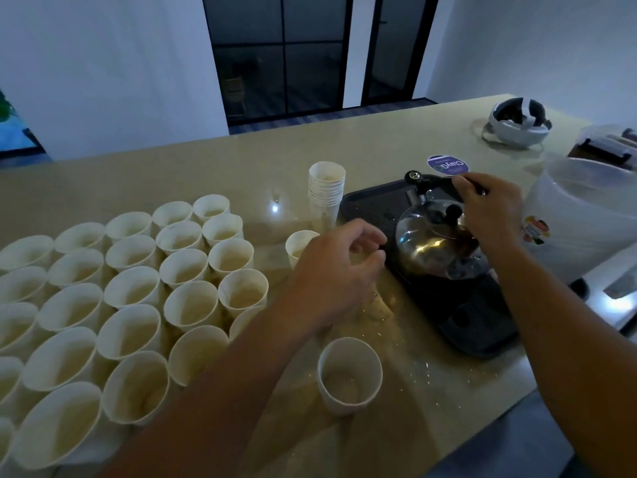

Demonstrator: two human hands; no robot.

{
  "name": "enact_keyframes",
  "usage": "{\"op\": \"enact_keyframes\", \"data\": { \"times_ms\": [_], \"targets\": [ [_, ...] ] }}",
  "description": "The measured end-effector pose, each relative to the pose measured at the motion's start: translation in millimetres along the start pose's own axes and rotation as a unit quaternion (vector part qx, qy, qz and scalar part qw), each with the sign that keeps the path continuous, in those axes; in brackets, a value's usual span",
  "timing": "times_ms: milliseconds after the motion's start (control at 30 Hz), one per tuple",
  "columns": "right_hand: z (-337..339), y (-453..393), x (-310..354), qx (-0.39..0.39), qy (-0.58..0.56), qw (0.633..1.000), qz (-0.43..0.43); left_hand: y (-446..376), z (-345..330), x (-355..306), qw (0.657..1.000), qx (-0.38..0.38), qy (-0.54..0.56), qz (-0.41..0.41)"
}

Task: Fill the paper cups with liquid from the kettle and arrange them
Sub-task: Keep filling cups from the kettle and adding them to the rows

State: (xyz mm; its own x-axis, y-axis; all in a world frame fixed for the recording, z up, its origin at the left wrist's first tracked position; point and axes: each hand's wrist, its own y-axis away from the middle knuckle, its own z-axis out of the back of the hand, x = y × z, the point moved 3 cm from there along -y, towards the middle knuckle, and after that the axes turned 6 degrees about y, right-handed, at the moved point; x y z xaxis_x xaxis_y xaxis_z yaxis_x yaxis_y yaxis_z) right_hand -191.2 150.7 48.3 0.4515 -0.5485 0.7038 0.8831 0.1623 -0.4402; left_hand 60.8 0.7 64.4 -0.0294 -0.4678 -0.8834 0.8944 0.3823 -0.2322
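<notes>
My right hand (489,208) is wrapped around the black handle of the steel kettle (437,246), which sits on the dark tray (482,326). My left hand (337,270) hovers loosely curled, holding nothing, just beside the kettle. A big cluster of paper cups (131,291) covers the tabletop (431,391) to the left, with one lone cup (350,374) nearer me.

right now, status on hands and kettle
Right hand shut on kettle handle, kettle on tray. Left hand open, hovering beside it. Loose cup near counter edge.
</notes>
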Motion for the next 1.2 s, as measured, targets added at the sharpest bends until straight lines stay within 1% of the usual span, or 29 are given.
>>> {"op": "enact_keyframes", "data": {
  "times_ms": [67,167,267,367,467,667,800,1000,1200],
  "targets": [
    [9,1,14,0.012,-0.023,1.0,0.008,-8,8,-4,1.0,-0.008,-0.019,-0.01],
    [20,6,34,0.052,-0.071,0.996,0.017,-21,20,-12,0.998,-0.035,-0.034,-0.036],
    [26,13,51,0.093,-0.087,0.991,0.044,-32,31,-19,0.995,-0.065,-0.052,-0.055],
    [27,23,67,0.135,-0.093,0.984,0.066,-41,40,-20,0.993,-0.082,-0.065,-0.049],
    [25,32,81,0.169,-0.075,0.977,0.106,-49,45,-16,0.993,-0.086,-0.08,-0.031],
    [22,47,99,0.242,-0.058,0.957,0.149,-49,48,-2,0.993,-0.08,-0.083,0.003],
    [21,52,106,0.283,-0.036,0.943,0.173,-44,44,8,0.996,-0.049,-0.074,0.019],
    [19,55,116,0.319,0.008,0.927,0.196,-37,38,15,0.997,0.005,-0.057,0.043],
    [21,56,124,0.338,0.021,0.919,0.201,-35,37,17,0.996,0.018,-0.059,0.056]
  ]
}}
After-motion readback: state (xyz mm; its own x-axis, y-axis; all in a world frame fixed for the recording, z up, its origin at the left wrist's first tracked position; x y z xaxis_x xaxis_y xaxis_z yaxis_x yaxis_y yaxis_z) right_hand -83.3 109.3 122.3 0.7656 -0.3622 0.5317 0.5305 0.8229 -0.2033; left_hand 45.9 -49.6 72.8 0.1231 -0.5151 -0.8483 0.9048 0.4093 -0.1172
